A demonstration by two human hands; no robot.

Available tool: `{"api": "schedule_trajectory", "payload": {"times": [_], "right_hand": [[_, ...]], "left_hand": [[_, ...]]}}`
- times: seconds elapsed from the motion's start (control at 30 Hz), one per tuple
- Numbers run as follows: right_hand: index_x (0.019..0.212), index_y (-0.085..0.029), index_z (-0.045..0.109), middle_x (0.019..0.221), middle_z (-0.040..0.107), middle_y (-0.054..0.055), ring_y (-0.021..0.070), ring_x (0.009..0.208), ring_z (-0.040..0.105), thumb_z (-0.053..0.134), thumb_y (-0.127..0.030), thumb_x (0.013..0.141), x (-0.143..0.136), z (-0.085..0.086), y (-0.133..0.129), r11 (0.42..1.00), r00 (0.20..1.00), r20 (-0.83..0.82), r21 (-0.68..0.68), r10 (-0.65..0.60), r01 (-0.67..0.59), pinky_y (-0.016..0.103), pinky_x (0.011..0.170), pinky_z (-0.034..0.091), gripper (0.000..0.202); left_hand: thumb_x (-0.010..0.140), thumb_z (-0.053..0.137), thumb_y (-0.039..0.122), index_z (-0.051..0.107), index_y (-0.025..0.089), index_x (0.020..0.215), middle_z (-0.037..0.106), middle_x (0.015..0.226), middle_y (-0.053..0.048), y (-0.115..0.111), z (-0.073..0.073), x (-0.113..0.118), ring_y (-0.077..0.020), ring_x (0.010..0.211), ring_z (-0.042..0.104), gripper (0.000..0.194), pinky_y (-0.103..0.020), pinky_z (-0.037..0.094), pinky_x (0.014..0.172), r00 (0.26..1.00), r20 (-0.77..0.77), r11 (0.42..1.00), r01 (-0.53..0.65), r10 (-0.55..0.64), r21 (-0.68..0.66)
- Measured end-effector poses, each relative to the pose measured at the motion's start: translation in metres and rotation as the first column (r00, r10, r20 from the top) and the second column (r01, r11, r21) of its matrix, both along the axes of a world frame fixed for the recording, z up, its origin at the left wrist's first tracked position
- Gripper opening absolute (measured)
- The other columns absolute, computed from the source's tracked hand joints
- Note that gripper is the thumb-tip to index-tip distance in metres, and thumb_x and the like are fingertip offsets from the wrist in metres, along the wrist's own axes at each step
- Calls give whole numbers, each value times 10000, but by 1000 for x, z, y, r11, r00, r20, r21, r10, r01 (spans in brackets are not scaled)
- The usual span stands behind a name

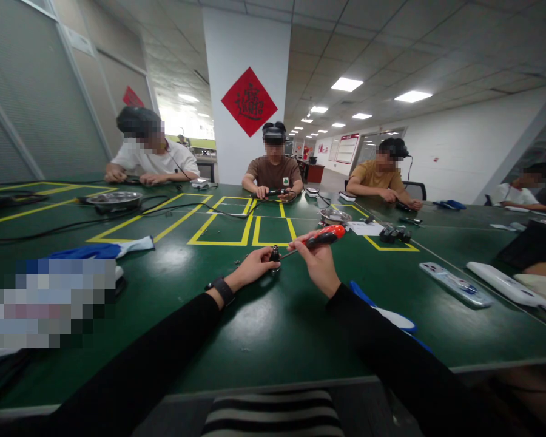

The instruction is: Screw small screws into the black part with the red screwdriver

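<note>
In the middle of the head view my left hand (253, 267) is closed on a small black cylindrical part (275, 255) with a metallic top, held upright just over the green table (209, 358). My right hand (317, 262) grips a screwdriver (325, 235) with a red and black handle. Its shaft slants down to the left, and the tip meets or nearly meets the side of the black part; exact contact is too small to tell. Tiny loose pieces (237, 262) lie just left of my left hand.
Several black parts (395, 234) stand by a paper sheet (364, 228) at the right. Metal bowls (334, 216) sit farther back. A phone (455, 284) and a blue-white glove (391, 315) lie right, another glove (104, 250) left. Several people sit around the table. Black cables (164, 209) cross its left side.
</note>
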State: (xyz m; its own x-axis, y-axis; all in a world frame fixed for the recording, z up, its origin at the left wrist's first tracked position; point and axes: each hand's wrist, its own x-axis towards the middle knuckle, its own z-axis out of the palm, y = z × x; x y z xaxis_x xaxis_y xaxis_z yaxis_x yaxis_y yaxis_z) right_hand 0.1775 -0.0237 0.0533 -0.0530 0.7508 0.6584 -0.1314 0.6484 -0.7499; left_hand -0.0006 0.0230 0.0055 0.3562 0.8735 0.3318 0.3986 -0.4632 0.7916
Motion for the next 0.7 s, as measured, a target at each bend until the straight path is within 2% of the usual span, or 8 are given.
{"api": "schedule_trajectory", "payload": {"times": [0.1,0.17,0.23,0.33,0.47,0.53,0.6,0.7], "right_hand": [[931,-238,469,781,552,-29,127,682,592,544,-290,807,-1,-3,0,999,999,-39,-40,21,-23,333,775,503,155],[1059,-256,445,878,555,-13,127,747,587,511,-295,826,-1,-5,1,999,999,-47,-45,9,-11,338,828,484,246],[1096,-247,464,990,553,18,140,842,579,521,-299,820,-1,-6,1,999,999,-9,-30,-39,39,340,868,460,287],[913,-200,561,1056,548,52,169,929,552,590,-301,773,2,-4,2,984,982,67,48,-175,172,330,861,444,175],[693,-186,542,852,572,16,153,830,552,609,-307,754,6,-1,2,960,959,107,130,-263,249,308,833,429,151],[643,-189,525,727,554,-16,131,717,542,599,-335,759,7,-3,3,965,959,114,81,-258,250,282,764,435,201],[628,-189,526,663,543,-31,107,600,516,574,-383,772,7,-7,6,971,968,89,-31,-234,237,252,641,428,247],[635,-183,531,657,564,-24,82,493,483,535,-456,777,8,-14,15,956,971,-109,-227,-212,183,219,477,361,308]], "left_hand": [[676,630,329,628,141,899,537,657,22,-2,2,0,-126,603,471,291,-234,361,579,1000,4,1000,-11,11,-7],[668,636,320,631,142,889,562,673,13,-3,3,1,-135,623,493,284,-243,381,601,1000,18,1000,-17,18,-18],[659,642,312,633,140,878,577,677,9,-4,4,2,-141,637,508,278,-250,396,619,999,32,999,-25,26,-27],[651,649,304,634,136,880,590,681,4,-5,5,3,-149,652,524,285,-257,411,635,999,48,999,-23,25,-43],[646,651,302,632,132,898,608,711,-4,-5,5,3,-155,680,542,304,-265,427,659,998,60,998,-23,26,-61],[650,648,299,632,133,915,617,735,-7,-5,5,3,-155,690,548,313,-267,433,670,998,64,998,-12,16,-67],[656,644,294,632,134,935,626,756,-11,-5,5,3,-156,698,554,323,-270,436,679,998,67,997,7,-2,-71],[667,640,292,637,136,958,631,774,-16,-5,5,1,-158,714,559,330,-273,439,694,997,67,998,29,-25,-59]]}}
